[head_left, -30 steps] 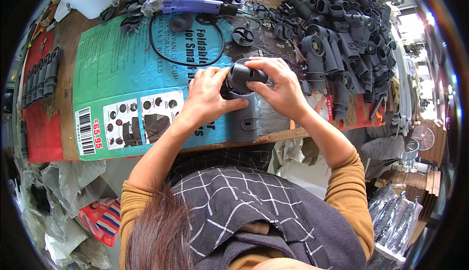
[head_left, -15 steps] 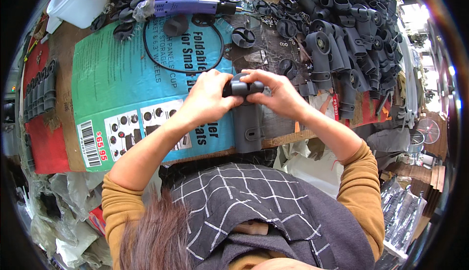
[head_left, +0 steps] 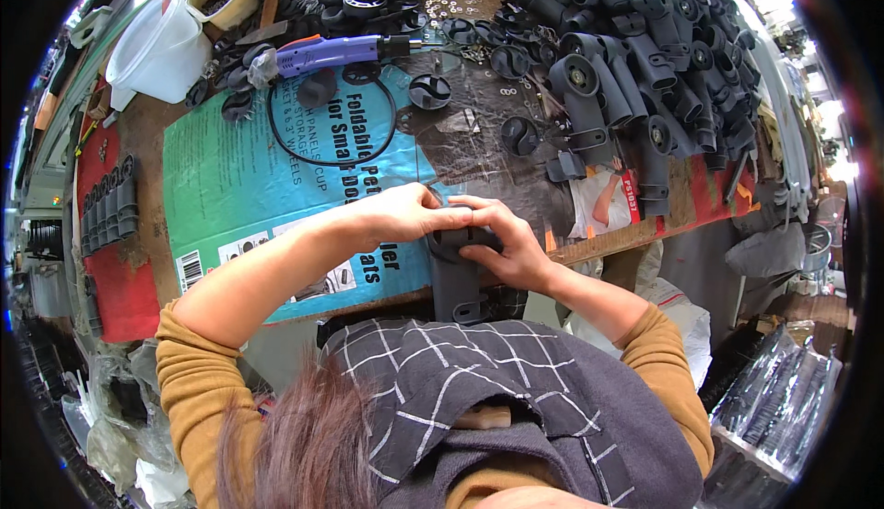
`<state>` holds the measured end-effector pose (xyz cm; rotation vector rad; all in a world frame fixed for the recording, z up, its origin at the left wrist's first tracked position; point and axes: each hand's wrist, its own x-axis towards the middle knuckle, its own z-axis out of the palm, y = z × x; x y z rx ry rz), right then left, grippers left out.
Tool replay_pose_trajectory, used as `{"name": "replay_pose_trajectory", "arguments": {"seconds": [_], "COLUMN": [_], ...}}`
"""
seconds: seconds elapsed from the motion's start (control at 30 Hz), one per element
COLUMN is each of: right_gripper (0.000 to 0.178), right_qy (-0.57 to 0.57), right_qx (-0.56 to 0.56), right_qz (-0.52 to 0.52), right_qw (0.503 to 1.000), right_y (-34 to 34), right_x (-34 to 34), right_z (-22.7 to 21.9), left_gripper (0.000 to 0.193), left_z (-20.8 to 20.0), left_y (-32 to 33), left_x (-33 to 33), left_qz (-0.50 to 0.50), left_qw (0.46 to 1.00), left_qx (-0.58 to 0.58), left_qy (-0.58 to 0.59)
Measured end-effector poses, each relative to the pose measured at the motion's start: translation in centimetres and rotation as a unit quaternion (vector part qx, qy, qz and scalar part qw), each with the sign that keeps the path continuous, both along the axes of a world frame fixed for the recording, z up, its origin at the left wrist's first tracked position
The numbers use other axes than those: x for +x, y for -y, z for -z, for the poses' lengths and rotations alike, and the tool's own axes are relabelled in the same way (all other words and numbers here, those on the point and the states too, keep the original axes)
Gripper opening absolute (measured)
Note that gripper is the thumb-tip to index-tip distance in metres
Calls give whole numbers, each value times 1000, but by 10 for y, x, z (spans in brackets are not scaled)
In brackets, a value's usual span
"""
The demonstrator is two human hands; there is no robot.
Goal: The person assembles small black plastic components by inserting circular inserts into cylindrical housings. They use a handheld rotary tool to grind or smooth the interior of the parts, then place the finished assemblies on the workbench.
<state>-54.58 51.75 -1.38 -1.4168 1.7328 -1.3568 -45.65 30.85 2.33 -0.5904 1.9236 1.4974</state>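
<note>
At the bench's front edge stands a dark grey plastic tube fitting (head_left: 455, 290), its slotted lower end toward my body. My left hand (head_left: 414, 213) is closed over the far end of the fitting, fingertips pressed together on top. From the right, my right hand (head_left: 505, 249) curls its fingers and thumb around a dark rounded part at that same end. My fingers cover most of this part, so how it sits on the tube is hidden. A flattened blue-green printed carton (head_left: 230, 159) lies under my left forearm.
A purple electric screwdriver (head_left: 331, 53) with a looped black cord lies beyond my hands. Round black knobs (head_left: 430, 92) are scattered near it. Many tube fittings (head_left: 635, 67) are heaped at the far right. A white bucket (head_left: 158, 53) stands far left, near a row of black parts (head_left: 110, 207).
My hands and the fitting sit lower in the view, nearer my body. My left hand has moved over the top of the fitting, and the fingers of both hands now meet there.
</note>
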Motion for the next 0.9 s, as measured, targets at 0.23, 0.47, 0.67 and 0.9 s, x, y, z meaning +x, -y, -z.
{"name": "replay_pose_trajectory", "arguments": {"seconds": [0.23, 0.47, 0.67, 0.9], "right_gripper": [81, 74, 55, 41], "right_qy": [155, 516, 309, -9], "right_qx": [-46, 133, 144, 178], "right_qz": [32, -1, 26, 81], "right_qw": [986, 846, 940, 981], "right_y": [1, -4, 4, 9], "right_x": [9, 28, 32, 29], "right_z": [-14, -56, -80, -99], "left_gripper": [60, 50, 60, 58], "left_z": [-20, -53, -61, -39], "left_y": [-6, -20, -27, -28], "left_x": [19, 51, 60, 47], "left_qz": [-151, -174, -69, -95], "left_qw": [977, 949, 909, 825], "left_qx": [125, 154, -111, -206], "left_qy": [-84, -211, -396, -518]}}
